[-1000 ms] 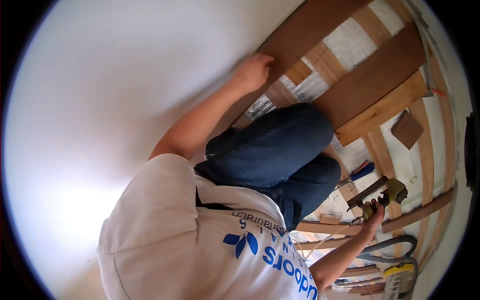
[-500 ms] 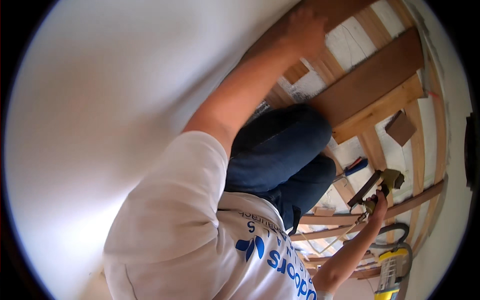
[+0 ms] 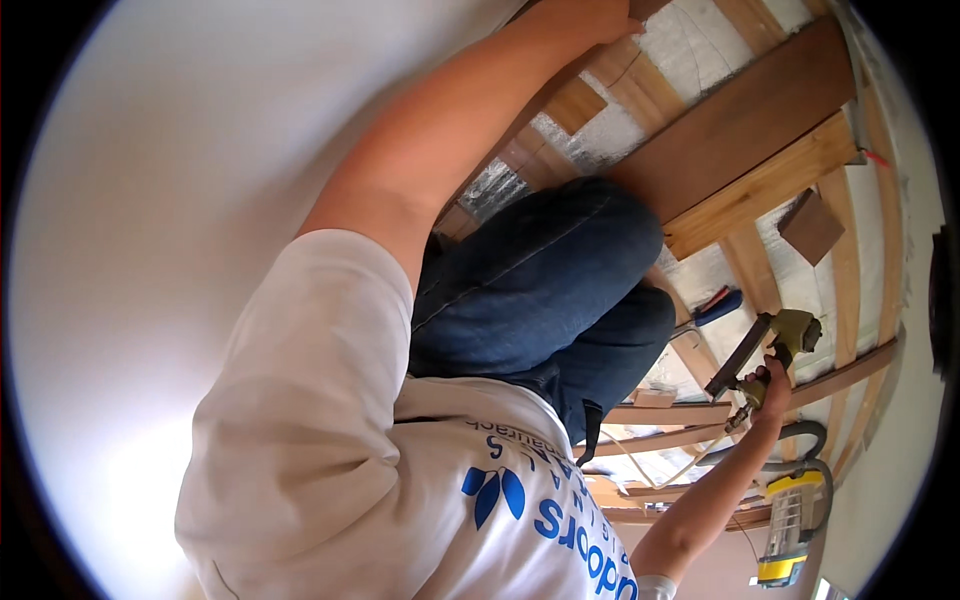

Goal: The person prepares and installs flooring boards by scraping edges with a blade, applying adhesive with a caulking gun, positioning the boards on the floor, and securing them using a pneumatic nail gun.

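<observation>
My left hand (image 3: 600,18) is up at the top edge, touching a long brown board along the white wall (image 3: 200,170); its fingertips are largely hidden. My right hand (image 3: 770,385) grips an olive-green pneumatic nail gun (image 3: 795,330) with a dark magazine and a pale hose, held beside my bent knee (image 3: 640,320). Just past that knee lie blue-handled tools (image 3: 720,305). Another brown board (image 3: 740,110) and a lighter timber plank (image 3: 755,185) run diagonally over wooden battens and silvery foil above my legs.
A square brown wood offcut (image 3: 810,228) rests on the battens at right. Lower right are a yellow machine with a clear canister (image 3: 785,525) and its dark grey hose (image 3: 810,435). A small wood block (image 3: 653,398) sits among the battens by my hip.
My left arm has reached upward and rightward along the board toward the top edge. The nail gun in my right hand sits somewhat higher in view.
</observation>
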Available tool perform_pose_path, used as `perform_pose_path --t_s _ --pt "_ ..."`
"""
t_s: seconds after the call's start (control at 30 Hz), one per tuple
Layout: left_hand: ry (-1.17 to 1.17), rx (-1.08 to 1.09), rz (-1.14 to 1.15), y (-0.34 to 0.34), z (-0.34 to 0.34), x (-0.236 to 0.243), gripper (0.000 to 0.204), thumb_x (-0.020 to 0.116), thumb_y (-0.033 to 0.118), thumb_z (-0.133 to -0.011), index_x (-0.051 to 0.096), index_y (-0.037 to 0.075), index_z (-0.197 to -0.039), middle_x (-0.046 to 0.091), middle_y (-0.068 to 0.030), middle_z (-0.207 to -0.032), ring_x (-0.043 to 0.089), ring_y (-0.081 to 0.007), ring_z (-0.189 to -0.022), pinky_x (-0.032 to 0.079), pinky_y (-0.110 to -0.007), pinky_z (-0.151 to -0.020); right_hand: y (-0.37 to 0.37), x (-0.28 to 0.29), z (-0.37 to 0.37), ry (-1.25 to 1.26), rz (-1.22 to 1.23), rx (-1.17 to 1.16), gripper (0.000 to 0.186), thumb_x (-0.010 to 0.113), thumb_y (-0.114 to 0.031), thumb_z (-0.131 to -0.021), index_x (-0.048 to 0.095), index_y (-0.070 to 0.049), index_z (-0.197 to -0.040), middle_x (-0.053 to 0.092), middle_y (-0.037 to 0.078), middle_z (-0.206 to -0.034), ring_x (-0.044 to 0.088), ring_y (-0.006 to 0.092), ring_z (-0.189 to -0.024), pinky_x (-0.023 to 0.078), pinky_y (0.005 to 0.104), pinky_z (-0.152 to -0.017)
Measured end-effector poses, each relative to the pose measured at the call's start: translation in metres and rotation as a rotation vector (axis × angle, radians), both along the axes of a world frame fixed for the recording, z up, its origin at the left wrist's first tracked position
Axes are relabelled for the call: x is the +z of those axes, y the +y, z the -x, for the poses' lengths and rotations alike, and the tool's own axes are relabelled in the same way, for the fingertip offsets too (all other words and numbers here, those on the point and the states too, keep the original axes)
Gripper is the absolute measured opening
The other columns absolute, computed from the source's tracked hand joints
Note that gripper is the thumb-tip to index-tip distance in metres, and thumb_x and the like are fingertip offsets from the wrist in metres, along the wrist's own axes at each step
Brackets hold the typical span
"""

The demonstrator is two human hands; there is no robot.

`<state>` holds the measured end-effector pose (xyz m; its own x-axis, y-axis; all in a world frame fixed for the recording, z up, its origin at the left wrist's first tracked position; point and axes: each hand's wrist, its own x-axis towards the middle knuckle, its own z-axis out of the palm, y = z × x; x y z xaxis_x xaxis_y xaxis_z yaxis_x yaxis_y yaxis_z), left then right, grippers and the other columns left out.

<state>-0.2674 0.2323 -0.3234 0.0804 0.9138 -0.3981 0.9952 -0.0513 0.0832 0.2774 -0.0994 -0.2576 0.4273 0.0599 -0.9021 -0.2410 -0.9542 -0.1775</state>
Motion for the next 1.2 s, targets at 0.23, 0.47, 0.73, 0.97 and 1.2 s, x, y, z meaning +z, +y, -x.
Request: perform_pose_path --t_s 0.23,0.47,0.73,0.97,1.2 --pt "-0.060 0.082 -0.090 0.000 0.000 -0.027 0.092 0.085 0.042 -0.081 0.042 -0.011 -0.143 0.045 -0.0335 -0.144 0.041 -0.0473 -0.138 0.039 -0.057 -0.115 -0.002 -0.003 0.003 -0.002 -0.005 0.004 0.018 0.069 -0.018 -0.092 0.062 -0.007 -0.104 0.056 0.003 -0.071 0.055 0.0196 -0.059 0.051 0.0351 -0.060" --pt "-0.091 0.135 -0.074 0.003 -0.005 -0.025 0.098 0.087 0.041 -0.079 0.037 -0.012 -0.145 0.043 -0.0338 -0.144 0.041 -0.0476 -0.136 0.040 -0.058 -0.114 -0.002 0.000 0.005 0.019 -0.029 -0.008 0.019 0.071 -0.020 -0.091 0.063 -0.006 -0.102 0.056 0.003 -0.072 0.057 0.0194 -0.059 0.051 0.0337 -0.060" --pt "-0.091 0.180 0.040 0.008 -0.005 -0.008 0.106 0.090 0.041 -0.075 0.033 -0.011 -0.148 0.041 -0.0320 -0.145 0.039 -0.0466 -0.138 0.041 -0.059 -0.114 0.007 0.002 0.016 -0.039 -0.003 0.029 0.019 0.071 -0.020 -0.090 0.063 -0.006 -0.101 0.056 0.003 -0.071 0.054 0.0183 -0.058 0.051 0.0329 -0.059" --pt "-0.113 0.175 0.027 0.006 -0.003 -0.005 0.106 0.090 0.041 -0.074 0.034 -0.010 -0.148 0.040 -0.0312 -0.146 0.039 -0.0454 -0.139 0.041 -0.059 -0.114 0.008 0.001 0.017 -0.023 0.004 -0.005 0.018 0.071 -0.018 -0.090 0.063 -0.006 -0.102 0.056 0.003 -0.071 0.054 0.0176 -0.058 0.051 0.0323 -0.058" --pt "-0.058 0.180 0.018 0.008 0.002 -0.031 0.107 0.090 0.042 -0.076 0.031 -0.009 -0.150 0.039 -0.0319 -0.147 0.037 -0.0463 -0.140 0.039 -0.060 -0.115 0.013 -0.008 0.010 0.013 -0.015 0.008 0.019 0.070 -0.019 -0.091 0.063 -0.006 -0.103 0.057 0.003 -0.071 0.054 0.0180 -0.058 0.051 0.0328 -0.058"
